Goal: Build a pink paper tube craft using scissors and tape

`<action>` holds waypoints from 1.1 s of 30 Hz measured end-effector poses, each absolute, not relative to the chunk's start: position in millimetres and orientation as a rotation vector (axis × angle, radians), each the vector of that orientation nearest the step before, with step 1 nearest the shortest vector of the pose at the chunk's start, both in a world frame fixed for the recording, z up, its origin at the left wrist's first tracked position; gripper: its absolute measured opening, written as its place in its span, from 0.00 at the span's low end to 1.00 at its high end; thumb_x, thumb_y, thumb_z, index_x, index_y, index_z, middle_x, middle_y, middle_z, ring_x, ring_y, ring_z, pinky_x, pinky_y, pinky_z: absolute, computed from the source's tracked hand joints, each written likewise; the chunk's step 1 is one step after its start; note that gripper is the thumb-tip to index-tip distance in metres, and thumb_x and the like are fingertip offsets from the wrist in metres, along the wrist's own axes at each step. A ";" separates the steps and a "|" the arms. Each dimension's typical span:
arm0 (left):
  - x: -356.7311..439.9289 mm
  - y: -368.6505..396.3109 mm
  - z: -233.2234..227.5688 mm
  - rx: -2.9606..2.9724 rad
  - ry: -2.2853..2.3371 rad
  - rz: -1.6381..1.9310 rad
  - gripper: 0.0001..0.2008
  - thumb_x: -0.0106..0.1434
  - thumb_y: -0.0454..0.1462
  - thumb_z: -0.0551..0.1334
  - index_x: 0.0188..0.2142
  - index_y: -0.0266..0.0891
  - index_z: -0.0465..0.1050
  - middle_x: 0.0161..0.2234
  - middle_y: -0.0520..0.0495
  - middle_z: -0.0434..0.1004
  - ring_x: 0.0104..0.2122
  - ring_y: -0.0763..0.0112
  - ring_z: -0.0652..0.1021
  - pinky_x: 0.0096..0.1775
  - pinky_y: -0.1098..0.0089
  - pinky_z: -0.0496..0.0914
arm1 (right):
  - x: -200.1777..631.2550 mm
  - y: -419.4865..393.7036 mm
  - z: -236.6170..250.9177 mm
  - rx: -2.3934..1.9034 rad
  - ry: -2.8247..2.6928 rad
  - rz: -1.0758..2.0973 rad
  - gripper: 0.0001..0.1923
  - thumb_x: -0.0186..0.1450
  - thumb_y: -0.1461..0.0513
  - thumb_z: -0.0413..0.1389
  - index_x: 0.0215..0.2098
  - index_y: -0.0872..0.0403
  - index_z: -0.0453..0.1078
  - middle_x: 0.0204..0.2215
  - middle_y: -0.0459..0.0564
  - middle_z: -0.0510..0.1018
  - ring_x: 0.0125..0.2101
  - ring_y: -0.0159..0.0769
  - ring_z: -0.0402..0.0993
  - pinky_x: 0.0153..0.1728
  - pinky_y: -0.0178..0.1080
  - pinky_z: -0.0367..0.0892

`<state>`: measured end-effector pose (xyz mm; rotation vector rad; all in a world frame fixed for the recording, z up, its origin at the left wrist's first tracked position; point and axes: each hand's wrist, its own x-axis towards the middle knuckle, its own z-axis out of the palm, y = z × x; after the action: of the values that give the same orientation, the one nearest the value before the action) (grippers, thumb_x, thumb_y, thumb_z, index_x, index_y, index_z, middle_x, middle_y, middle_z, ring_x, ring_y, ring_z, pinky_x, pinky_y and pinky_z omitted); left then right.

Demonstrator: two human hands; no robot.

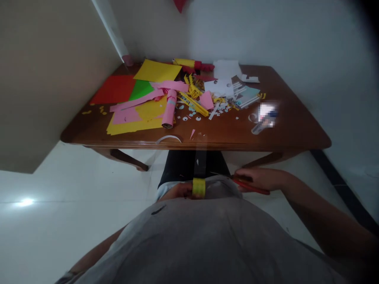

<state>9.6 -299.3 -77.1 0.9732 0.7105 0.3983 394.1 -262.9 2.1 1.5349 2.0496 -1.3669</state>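
My left hand [180, 191] is low at my lap, partly hidden behind my grey shirt, and holds a small yellow paper roll [198, 187] upright. My right hand [261, 178] is to the right of it, closed around red-handled scissors [251, 187] that point left toward the roll. Both hands sit below the front edge of the brown wooden table [284, 130].
The table carries yellow [157, 71], red [114, 89] and green [141, 89] paper sheets, pink strips, a pink paper roll [169, 109], white paper [226, 69], many small scraps and a glue stick [258, 128]. A wall stands at the left; white tiled floor lies below.
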 end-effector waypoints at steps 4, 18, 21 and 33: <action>10.5 -299.0 -76.3 0.978 0.713 0.411 0.17 0.61 0.46 0.86 0.42 0.37 0.91 0.46 0.36 0.94 0.58 0.41 0.90 0.64 0.50 0.81 | 378.0 -249.7 -1.7 1.465 1.964 -1.477 0.33 0.66 0.33 0.69 0.55 0.46 0.83 0.48 0.52 0.91 0.46 0.52 0.86 0.44 0.43 0.74; 8.6 -303.4 -70.3 0.992 0.743 0.411 0.23 0.71 0.49 0.79 0.57 0.36 0.91 0.53 0.34 0.93 0.53 0.47 0.91 0.58 0.56 0.81 | 342.9 -228.6 -13.7 1.241 1.902 -1.832 0.23 0.64 0.44 0.71 0.47 0.51 0.80 0.48 0.54 0.93 0.44 0.44 0.86 0.39 0.38 0.70; 7.9 -303.0 -71.0 1.001 0.737 0.405 0.24 0.71 0.50 0.79 0.57 0.36 0.90 0.56 0.34 0.92 0.57 0.44 0.90 0.61 0.54 0.81 | 341.4 -227.9 -17.3 1.235 1.903 -1.855 0.22 0.64 0.45 0.72 0.45 0.51 0.80 0.47 0.54 0.93 0.42 0.43 0.86 0.37 0.37 0.70; 8.6 -307.7 -77.9 1.047 0.730 0.411 0.24 0.70 0.54 0.79 0.51 0.35 0.90 0.49 0.34 0.93 0.54 0.43 0.91 0.60 0.51 0.83 | 350.0 -227.8 -36.4 1.325 1.902 -1.844 0.25 0.60 0.40 0.74 0.39 0.51 0.82 0.37 0.51 0.91 0.32 0.36 0.77 0.32 0.36 0.63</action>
<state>8.6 -307.7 -77.9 1.0473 0.7295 0.4113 350.0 -227.8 -36.4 1.3251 1.9022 -1.8439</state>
